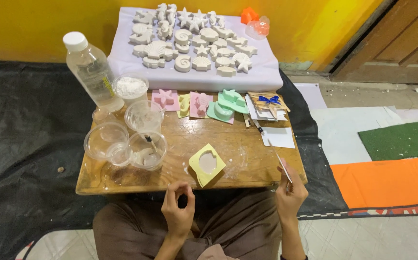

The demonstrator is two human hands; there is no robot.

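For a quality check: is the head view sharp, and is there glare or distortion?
Head view: mostly sharp and evenly lit; mild wide-angle bending at the edges; soft glare on the plastic bottle and clear cups; right hand with its thin stick slightly soft.
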